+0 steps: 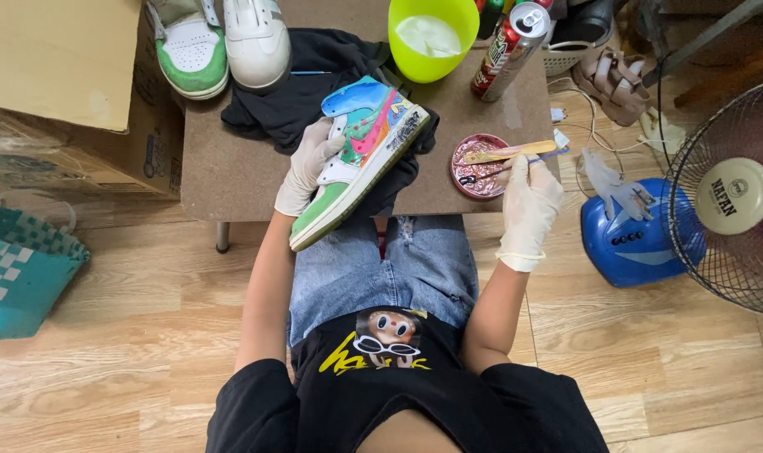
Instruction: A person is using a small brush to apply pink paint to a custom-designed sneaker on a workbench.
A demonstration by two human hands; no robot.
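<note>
The right hand [528, 201], in a pale glove, has its fingers pinched together on a thin brush [516, 164] whose tip dips into a small round pink tin [480, 165], with a flat wooden stick [509, 152] lying across the tin's rim. At about nine o'clock from it, the left hand [308, 166], also gloved, is clamped around the heel end of a brightly painted sneaker [360, 155], holding it tilted, toe pointing toward seven o'clock, over a dark cloth [302, 84] on the low brown table [230, 172]. My concern is an overloaded brush: a drip could fall on the table or the jeans below on its way across to the shoe. The tin sits close to the table's near edge, so a nudge from the wrist could tip it off. At twelve o'clock of the tin a spray can [509, 48] lies on its side and could roll; a lime green bowl [433, 35] stands at eleven o'clock, near enough for an elbow to catch. A fan [729, 197] at three o'clock might blow dust onto wet paint.
</note>
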